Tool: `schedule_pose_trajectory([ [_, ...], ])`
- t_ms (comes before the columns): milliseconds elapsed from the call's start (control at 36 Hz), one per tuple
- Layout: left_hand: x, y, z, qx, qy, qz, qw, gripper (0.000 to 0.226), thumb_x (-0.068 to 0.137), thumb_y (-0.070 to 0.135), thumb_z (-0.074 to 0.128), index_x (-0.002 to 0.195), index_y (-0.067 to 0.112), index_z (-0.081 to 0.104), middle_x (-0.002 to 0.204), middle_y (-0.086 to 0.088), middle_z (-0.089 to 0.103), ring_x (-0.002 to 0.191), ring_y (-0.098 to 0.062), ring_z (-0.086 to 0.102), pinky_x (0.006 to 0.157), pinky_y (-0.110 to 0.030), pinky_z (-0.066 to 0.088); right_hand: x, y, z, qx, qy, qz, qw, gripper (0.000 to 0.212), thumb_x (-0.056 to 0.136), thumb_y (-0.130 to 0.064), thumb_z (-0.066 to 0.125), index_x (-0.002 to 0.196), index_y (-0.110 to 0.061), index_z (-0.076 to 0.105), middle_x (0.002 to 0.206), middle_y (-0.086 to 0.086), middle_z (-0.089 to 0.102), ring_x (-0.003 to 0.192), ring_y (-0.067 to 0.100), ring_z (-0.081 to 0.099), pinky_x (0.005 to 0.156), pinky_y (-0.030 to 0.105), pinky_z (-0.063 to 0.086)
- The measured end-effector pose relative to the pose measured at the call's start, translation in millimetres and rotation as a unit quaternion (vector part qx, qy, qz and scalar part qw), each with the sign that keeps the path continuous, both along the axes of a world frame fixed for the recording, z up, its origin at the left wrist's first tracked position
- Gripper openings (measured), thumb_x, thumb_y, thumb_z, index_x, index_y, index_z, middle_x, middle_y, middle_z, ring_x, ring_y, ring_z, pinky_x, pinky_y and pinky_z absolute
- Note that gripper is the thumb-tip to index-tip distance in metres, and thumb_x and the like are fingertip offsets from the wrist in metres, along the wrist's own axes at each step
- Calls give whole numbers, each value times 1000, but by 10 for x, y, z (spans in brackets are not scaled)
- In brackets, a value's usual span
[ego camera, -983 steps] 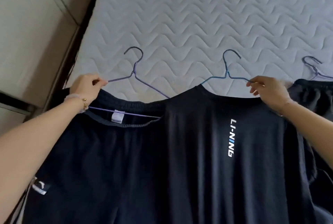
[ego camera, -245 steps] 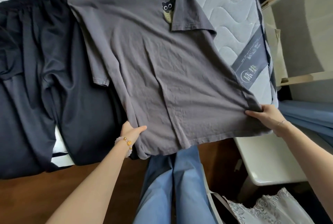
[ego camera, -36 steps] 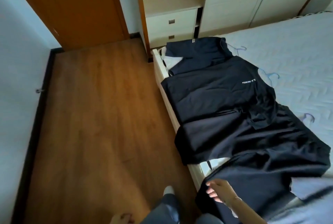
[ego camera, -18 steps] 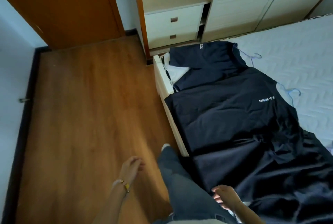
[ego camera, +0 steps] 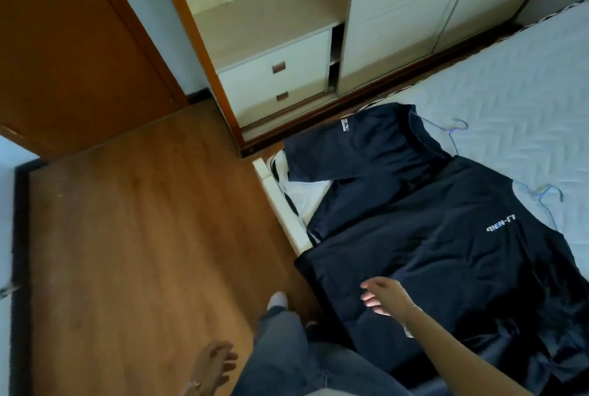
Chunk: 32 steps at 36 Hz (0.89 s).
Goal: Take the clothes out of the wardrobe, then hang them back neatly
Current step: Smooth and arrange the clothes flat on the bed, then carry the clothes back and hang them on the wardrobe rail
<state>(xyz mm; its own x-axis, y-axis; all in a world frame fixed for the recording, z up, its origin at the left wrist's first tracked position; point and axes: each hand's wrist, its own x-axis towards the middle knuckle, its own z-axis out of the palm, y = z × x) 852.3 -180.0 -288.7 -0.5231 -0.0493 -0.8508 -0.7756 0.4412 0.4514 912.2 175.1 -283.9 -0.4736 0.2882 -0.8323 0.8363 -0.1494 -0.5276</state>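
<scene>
Dark navy clothes lie overlapped along the bed's near edge. The far piece is a pair of navy shorts (ego camera: 366, 146) on a wire hanger (ego camera: 452, 127). Over them lies a black T-shirt with white lettering (ego camera: 446, 245) on a blue hanger (ego camera: 545, 196). My right hand (ego camera: 382, 295) hovers over the T-shirt's hem with loose fingers and grips nothing. My left hand (ego camera: 212, 367) hangs low over the floor, relaxed and empty. The wardrobe (ego camera: 398, 13) stands at the back with one section open.
A white quilted mattress (ego camera: 510, 83) fills the right side. The open wardrobe section holds a shelf and two drawers (ego camera: 277, 80). A brown door (ego camera: 73, 54) stands at the left. Wooden floor (ego camera: 143, 236) spreads left of the bed. My jeans leg (ego camera: 287, 347) is below.
I have stepped closer to the wardrobe along the bed. My right hand has risen from the lower dark garments to above the T-shirt's hem. My left hand has dropped lower.
</scene>
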Motion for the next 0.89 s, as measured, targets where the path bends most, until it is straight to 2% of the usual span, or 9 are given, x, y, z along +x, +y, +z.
schedule_pose_trajectory([
  [222, -1508, 441, -28, -27, -5, -125, 992, 14, 94, 1, 48, 91, -7, 59, 68, -16, 59, 58, -23, 55, 57, -25, 39, -643, 215, -152, -13, 0, -167, 986, 20, 90, -5, 45, 82, -10, 62, 62, 4, 64, 55, 14, 56, 45, 17, 40],
  [306, -2142, 874, 1, -28, 19, -191, 981, 21, 89, -10, 49, 71, -3, 58, 57, -9, 59, 41, -19, 57, 39, -21, 46, -682, 213, -269, -25, -25, -236, 971, 18, 89, -1, 46, 85, -7, 63, 52, 1, 64, 41, 9, 53, 39, 14, 35],
  [361, -2607, 1257, 22, -27, 36, -234, 971, 33, 87, -15, 50, 63, 7, 57, 47, -10, 57, 33, -12, 55, 31, -13, 39, -698, 175, -295, -34, -37, -295, 954, 16, 87, 3, 47, 86, -3, 62, 47, 3, 61, 34, 9, 48, 37, 13, 31],
  [389, -2779, 1433, 40, -14, 41, -258, 965, 32, 88, -13, 50, 65, 7, 58, 44, -7, 59, 32, -9, 54, 31, -14, 38, -706, 148, -277, -35, -45, -315, 947, 16, 87, 4, 48, 85, -1, 62, 45, 4, 60, 32, 10, 47, 36, 13, 30],
  [528, -3671, 2674, 125, 25, 24, -389, 921, 16, 94, 12, 50, 84, 10, 63, 78, -10, 66, 67, -19, 59, 54, -23, 42, -1045, 144, -264, -38, -57, -425, 903, 19, 90, 4, 45, 82, 1, 63, 49, 11, 61, 35, 15, 50, 36, 12, 27],
  [611, -3984, 3473, 98, 55, 60, -468, 880, 19, 95, 11, 46, 86, 14, 62, 84, -10, 66, 72, -19, 61, 60, -24, 46, -1271, 235, -299, -28, -74, -461, 884, 22, 91, 0, 46, 79, -5, 63, 57, 9, 63, 47, 17, 54, 40, 15, 31],
  [722, -4226, 4528, -86, 81, 92, -570, 812, 21, 93, 10, 46, 83, 20, 61, 80, -2, 67, 68, -13, 60, 59, -21, 45, -1513, 449, -482, -11, -75, -477, 876, 21, 88, 2, 47, 79, -6, 65, 52, 4, 65, 46, 15, 51, 42, 17, 34],
  [833, -4351, 5615, -382, 81, 174, -681, 707, 21, 91, 11, 48, 82, 25, 61, 83, 6, 68, 79, -13, 62, 73, -27, 47, -1618, 818, -747, 8, -72, -493, 867, 24, 86, 1, 50, 79, -12, 70, 69, 11, 69, 61, 17, 55, 55, 26, 41],
  [889, -4397, 6161, -583, 71, 230, -719, 652, 18, 90, 13, 49, 93, 22, 64, 96, 2, 68, 91, -17, 62, 84, -30, 49, -1624, 1038, -926, 21, -59, -503, 862, 22, 86, 0, 52, 81, -13, 70, 68, 7, 69, 63, 16, 55, 59, 27, 42],
])
